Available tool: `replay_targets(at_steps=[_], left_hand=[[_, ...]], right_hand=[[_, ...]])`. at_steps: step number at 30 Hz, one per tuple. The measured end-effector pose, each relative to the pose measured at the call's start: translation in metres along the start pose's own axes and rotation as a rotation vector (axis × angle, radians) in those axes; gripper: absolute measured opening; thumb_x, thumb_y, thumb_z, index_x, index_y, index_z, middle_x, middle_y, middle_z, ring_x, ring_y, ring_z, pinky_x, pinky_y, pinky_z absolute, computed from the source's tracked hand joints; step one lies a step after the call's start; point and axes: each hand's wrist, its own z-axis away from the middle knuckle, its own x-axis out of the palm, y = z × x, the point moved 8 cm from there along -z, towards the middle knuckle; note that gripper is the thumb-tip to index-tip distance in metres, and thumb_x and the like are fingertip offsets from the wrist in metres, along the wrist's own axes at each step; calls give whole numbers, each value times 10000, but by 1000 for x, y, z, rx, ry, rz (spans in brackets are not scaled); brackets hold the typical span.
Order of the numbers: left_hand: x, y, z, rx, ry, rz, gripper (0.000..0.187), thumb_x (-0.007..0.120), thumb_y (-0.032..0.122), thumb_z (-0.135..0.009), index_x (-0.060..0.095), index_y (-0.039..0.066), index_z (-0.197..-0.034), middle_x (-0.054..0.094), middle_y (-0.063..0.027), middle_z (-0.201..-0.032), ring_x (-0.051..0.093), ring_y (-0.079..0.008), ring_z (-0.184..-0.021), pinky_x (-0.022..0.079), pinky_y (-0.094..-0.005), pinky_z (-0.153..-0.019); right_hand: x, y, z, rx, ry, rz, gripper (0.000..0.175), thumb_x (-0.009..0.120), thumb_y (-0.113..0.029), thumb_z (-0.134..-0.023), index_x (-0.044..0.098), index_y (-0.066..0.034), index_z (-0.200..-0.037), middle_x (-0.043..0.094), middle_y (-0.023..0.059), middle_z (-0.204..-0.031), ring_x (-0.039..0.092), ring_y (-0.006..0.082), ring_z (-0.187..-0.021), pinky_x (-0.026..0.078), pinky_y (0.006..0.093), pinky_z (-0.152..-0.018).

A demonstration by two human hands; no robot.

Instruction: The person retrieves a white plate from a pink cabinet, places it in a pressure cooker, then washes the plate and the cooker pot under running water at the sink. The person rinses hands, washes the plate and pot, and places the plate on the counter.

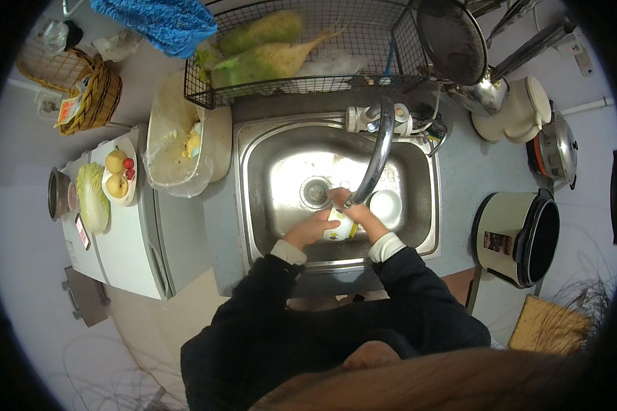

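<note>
In the stainless steel sink (282,154), a white bowl with a yellow and green pattern (340,229) is tilted on its side between my hands. My left hand (312,227) grips its left side, thumb across the outer wall. My right hand (356,207) is on the bowl's far side, partly beneath the faucet spout (380,159); its fingers are partly hidden. A second, plain white bowl (386,207) rests on the sink floor just right of my right hand. Beyond my left hand lies the round drain (316,192).
A wire basket (308,85) with large radishes stands behind the sink. Left are a bagged plastic bin (172,149) and a white refrigerator (126,246) bearing a napa cabbage (92,198) and a fruit plate (128,192). An electric cooker (503,239) and a lidded pot (557,149) stand right.
</note>
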Motion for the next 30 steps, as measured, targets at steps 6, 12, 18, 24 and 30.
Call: replay_targets(at_steps=[6, 12, 18, 24, 30], left_hand=[[-9, 0, 12, 95, 60, 18, 380, 530, 100, -884, 455, 2, -1243, 512, -75, -1205, 488, -162, -1076, 377, -305, -934], [-33, -19, 23, 152, 175, 501, 348, 535, 108, -887, 474, 10, -1215, 546, -83, -1160, 526, -190, -1065, 421, -355, -928], [-61, -10, -8, 247, 801, -214, 367, 489, 167, -892, 465, -90, -1153, 569, -215, -1052, 562, -315, -972, 433, -387, -806], [-8, 13, -11, 283, 202, -1197, 324, 401, 149, -888, 496, -14, -1151, 543, -237, -1109, 517, -350, -1052, 395, -390, -883], [-5, 33, -14, 420, 487, -1870, 417, 473, 21, -794, 468, -22, -1209, 379, -235, -1317, 349, -390, -1227, 300, -449, -1012]], right_hand=[[25, -36, 8, -374, -13, 463, 275, 504, -262, -878, 586, -95, -1081, 553, 43, -1182, 514, 231, -1110, 416, 325, -903], [31, 4, -11, 187, -260, -1111, 369, 492, -304, -917, 534, -43, -1174, 553, 112, -1150, 535, 216, -1060, 445, 334, -883], [45, 35, 12, 373, 408, -1041, 462, 561, -284, -880, 441, -3, -1226, 536, 90, -1072, 526, 174, -967, 444, 306, -819], [1, 5, 21, 311, 155, -830, 788, 634, -270, -832, 142, -188, -1442, 458, 120, -1217, 480, 254, -1051, 460, 370, -795], [-13, -15, 13, 362, -52, -528, 752, 651, -309, -758, 292, -123, -1393, 525, 74, -1097, 533, 199, -944, 481, 360, -728]])
